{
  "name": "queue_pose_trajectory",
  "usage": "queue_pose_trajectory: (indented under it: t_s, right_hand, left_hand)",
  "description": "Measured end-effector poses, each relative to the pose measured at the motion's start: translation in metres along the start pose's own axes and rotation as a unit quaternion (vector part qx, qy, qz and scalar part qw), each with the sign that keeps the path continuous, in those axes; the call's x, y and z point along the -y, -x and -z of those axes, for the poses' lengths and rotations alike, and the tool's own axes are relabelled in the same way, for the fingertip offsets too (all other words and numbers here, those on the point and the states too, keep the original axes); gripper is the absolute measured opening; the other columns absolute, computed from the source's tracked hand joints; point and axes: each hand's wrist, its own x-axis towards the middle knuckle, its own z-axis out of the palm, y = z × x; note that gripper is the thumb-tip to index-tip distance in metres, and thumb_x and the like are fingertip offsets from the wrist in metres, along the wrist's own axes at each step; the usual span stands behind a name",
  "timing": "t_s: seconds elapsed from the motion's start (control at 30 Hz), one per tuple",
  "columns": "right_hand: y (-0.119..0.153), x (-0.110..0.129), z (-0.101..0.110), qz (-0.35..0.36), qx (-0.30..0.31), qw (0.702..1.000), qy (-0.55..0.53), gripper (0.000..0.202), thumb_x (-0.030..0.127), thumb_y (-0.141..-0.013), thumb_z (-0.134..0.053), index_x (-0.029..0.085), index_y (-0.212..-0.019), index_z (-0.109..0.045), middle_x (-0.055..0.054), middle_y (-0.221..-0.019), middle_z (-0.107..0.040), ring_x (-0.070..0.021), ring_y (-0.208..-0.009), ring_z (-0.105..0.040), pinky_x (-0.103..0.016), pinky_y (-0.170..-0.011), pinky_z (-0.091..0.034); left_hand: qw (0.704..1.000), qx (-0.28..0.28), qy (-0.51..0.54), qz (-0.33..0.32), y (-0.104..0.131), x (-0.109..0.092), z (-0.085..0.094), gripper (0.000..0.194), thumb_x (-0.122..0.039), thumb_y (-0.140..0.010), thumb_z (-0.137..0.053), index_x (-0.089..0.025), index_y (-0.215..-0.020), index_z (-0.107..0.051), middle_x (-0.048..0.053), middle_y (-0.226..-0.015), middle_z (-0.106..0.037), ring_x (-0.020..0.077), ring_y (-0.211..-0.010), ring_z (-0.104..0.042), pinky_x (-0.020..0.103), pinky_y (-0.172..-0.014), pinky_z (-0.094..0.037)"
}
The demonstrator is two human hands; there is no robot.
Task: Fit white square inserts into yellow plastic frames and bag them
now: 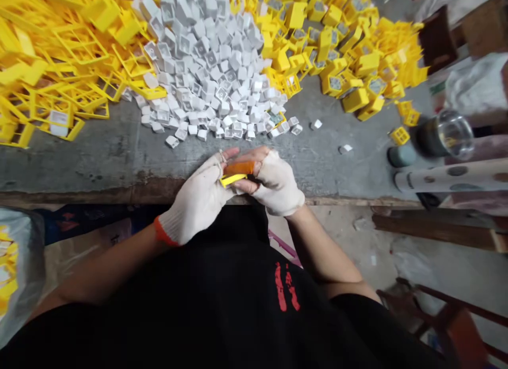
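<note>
Yellow piece point(233, 179) was gripped between left hand point(204, 191) and right hand point(277, 182) at the tabletop's point(333, 173) near edge; white pieces point(222, 78) lay beyond.

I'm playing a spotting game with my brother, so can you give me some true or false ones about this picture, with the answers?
1. The left hand and right hand wear whitish gloves. True.
2. The hands are far apart. False: they are close together, at a small yellow piece.
3. The whitish blocks are heaped on the table. True.
4. The table is pink. False: it is grey.
5. The black shirt has red marks. True.
</note>
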Motion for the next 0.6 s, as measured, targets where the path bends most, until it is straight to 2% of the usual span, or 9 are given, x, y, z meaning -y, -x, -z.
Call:
queue_pose_trajectory:
  t_s: [0.13, 0.23, 0.3, 0.37, 0.4, 0.43, 0.5, 0.57, 0.6]
  right_hand:
    - [-0.035, -0.015, 0.002, -0.003, 0.040, 0.993, -0.113, 0.055, 0.071, -0.115, -0.063, 0.022, -0.113, -0.087, -0.006, -0.100, -0.080, -0.0210, -0.094, -0.074, -0.036, -0.090, -0.061]
    - [-0.061, -0.020, 0.000, 0.001, 0.075, 0.986, -0.150, 0.043, 0.060, -0.111, -0.078, 0.019, -0.099, -0.084, -0.001, -0.091, -0.074, -0.0153, -0.084, -0.068, -0.028, -0.077, -0.057]
    - [-0.071, -0.015, 0.002, -0.002, 0.106, 0.981, -0.165, 0.036, 0.052, -0.105, -0.086, 0.018, -0.095, -0.082, 0.000, -0.089, -0.072, -0.0135, -0.082, -0.066, -0.026, -0.076, -0.058]
    - [-0.071, -0.006, 0.008, -0.013, 0.130, 0.973, -0.192, 0.033, 0.048, -0.097, -0.094, 0.017, -0.107, -0.084, 0.000, -0.097, -0.076, -0.0154, -0.090, -0.070, -0.029, -0.085, -0.064]
    - [-0.067, 0.000, 0.013, -0.027, 0.121, 0.970, -0.209, 0.038, 0.048, -0.094, -0.096, 0.019, -0.116, -0.085, -0.001, -0.104, -0.079, -0.0177, -0.096, -0.074, -0.033, -0.092, -0.067]
    - [-0.059, 0.004, 0.018, -0.049, 0.090, 0.969, -0.223, 0.043, 0.049, -0.093, -0.095, 0.021, -0.124, -0.085, -0.003, -0.110, -0.081, -0.0202, -0.103, -0.077, -0.037, -0.099, -0.068]
    - [-0.033, 0.011, 0.028, -0.100, -0.033, 0.969, -0.222, 0.043, 0.055, -0.096, -0.090, 0.026, -0.127, -0.085, -0.004, -0.114, -0.084, -0.0232, -0.108, -0.080, -0.042, -0.104, -0.069]
    - [0.003, 0.015, 0.031, -0.140, -0.172, 0.960, -0.173, 0.038, 0.061, -0.100, -0.086, 0.029, -0.119, -0.086, -0.005, -0.107, -0.085, -0.0241, -0.099, -0.080, -0.044, -0.094, -0.069]
    - [0.022, 0.017, 0.028, -0.144, -0.203, 0.958, -0.140, 0.036, 0.063, -0.101, -0.086, 0.030, -0.115, -0.086, -0.004, -0.102, -0.085, -0.0240, -0.093, -0.080, -0.044, -0.088, -0.069]
  left_hand:
    - [0.993, 0.039, -0.094, -0.062, -0.006, -0.016, 0.009, 0.030, -0.035, -0.107, -0.075, -0.018, -0.131, -0.080, 0.014, -0.135, -0.083, 0.0285, -0.121, -0.079, 0.047, -0.106, -0.068]
    - [0.981, 0.087, -0.169, -0.046, -0.017, -0.033, 0.020, 0.040, -0.041, -0.097, -0.087, -0.016, -0.128, -0.081, 0.016, -0.125, -0.084, 0.0296, -0.111, -0.080, 0.037, -0.086, -0.069]
    - [0.971, 0.125, -0.203, -0.019, -0.021, -0.042, 0.026, 0.047, -0.036, -0.090, -0.094, -0.017, -0.131, -0.080, 0.016, -0.125, -0.084, 0.0293, -0.105, -0.081, 0.032, -0.075, -0.066]
    - [0.963, 0.155, -0.221, 0.005, -0.015, -0.048, 0.035, 0.058, -0.024, -0.084, -0.096, -0.019, -0.138, -0.079, 0.015, -0.123, -0.085, 0.0305, -0.105, -0.082, 0.032, -0.076, -0.066]
    - [0.960, 0.161, -0.227, 0.018, -0.007, -0.050, 0.040, 0.065, -0.019, -0.081, -0.097, -0.021, -0.143, -0.078, 0.014, -0.122, -0.085, 0.0316, -0.106, -0.084, 0.033, -0.078, -0.067]
    - [0.959, 0.163, -0.230, 0.022, 0.004, -0.052, 0.047, 0.069, -0.018, -0.081, -0.096, -0.023, -0.147, -0.078, 0.015, -0.123, -0.086, 0.0327, -0.108, -0.084, 0.033, -0.080, -0.067]
    - [0.957, 0.128, -0.256, 0.047, 0.034, -0.055, 0.064, 0.067, -0.025, -0.082, -0.098, -0.026, -0.148, -0.083, 0.017, -0.131, -0.087, 0.0355, -0.113, -0.086, 0.035, -0.085, -0.068]
    - [0.922, 0.131, -0.358, 0.064, 0.065, -0.056, 0.081, 0.044, -0.033, -0.082, -0.099, -0.026, -0.124, -0.095, 0.017, -0.128, -0.089, 0.0375, -0.113, -0.086, 0.035, -0.085, -0.069]
    - [0.906, 0.140, -0.394, 0.072, 0.079, -0.055, 0.088, 0.032, -0.036, -0.082, -0.098, -0.027, -0.113, -0.097, 0.016, -0.125, -0.090, 0.0395, -0.115, -0.086, 0.038, -0.089, -0.070]
